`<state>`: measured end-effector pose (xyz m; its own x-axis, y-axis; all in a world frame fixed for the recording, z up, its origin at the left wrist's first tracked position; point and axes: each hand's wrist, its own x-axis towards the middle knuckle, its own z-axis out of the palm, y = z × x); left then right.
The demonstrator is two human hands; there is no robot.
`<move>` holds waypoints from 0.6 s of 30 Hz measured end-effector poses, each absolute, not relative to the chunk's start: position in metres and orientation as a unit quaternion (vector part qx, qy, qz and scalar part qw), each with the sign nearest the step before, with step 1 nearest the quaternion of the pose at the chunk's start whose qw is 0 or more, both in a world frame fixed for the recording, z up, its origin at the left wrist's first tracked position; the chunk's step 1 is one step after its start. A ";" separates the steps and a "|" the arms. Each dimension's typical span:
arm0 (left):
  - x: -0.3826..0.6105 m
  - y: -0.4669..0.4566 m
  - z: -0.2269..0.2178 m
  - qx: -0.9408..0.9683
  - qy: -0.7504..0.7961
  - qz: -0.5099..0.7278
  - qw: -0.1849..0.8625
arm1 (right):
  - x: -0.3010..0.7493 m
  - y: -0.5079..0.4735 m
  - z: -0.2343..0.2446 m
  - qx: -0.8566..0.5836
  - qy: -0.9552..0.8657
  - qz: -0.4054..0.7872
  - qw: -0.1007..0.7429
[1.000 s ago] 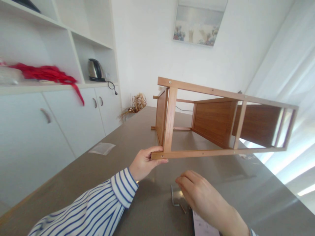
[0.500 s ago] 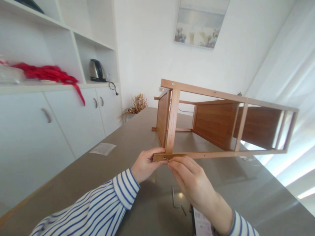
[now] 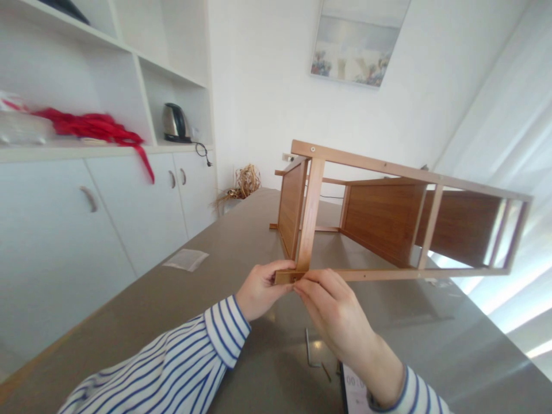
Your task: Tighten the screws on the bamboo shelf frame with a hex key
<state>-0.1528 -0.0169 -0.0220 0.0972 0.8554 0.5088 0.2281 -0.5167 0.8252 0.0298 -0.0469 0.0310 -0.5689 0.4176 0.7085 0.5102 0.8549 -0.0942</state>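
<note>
A wooden shelf rack (image 3: 311, 215) lies on its side on the table, its slatless brown panels facing left and right. My left hand (image 3: 263, 290) is closed around the near lower corner of its frame, thumb above and fingers below. Right beside it, my right hand (image 3: 340, 310) pinches a small screw (image 3: 295, 280) against the hole near that rail end; the fingertips hide most of the screw. Below the hands, an L-shaped hex key (image 3: 308, 349) lies on the table with a loose screw (image 3: 326, 372) next to it.
A phone (image 3: 354, 388) lies under my right wrist on the grey table (image 3: 241, 356). A clear plastic bag (image 3: 187, 260) rests to the left. White cabinets (image 3: 129, 213) line the left side, with a kettle (image 3: 175, 122) and red cloth (image 3: 92, 126) above.
The view has shifted slightly left, so everything appears a little further right. Both hands keep their places at the frame's corner, and the right fingertips sit close to the hole.
</note>
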 end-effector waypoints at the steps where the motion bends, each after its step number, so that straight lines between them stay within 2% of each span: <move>1: -0.153 -0.017 -0.023 0.683 0.397 0.541 0.289 | 0.029 -0.047 0.031 -0.267 -0.882 -0.061 0.383; 18: -0.152 -0.017 -0.022 0.688 0.392 0.539 0.286 | 0.018 -0.047 0.034 -0.341 -0.857 -0.013 0.386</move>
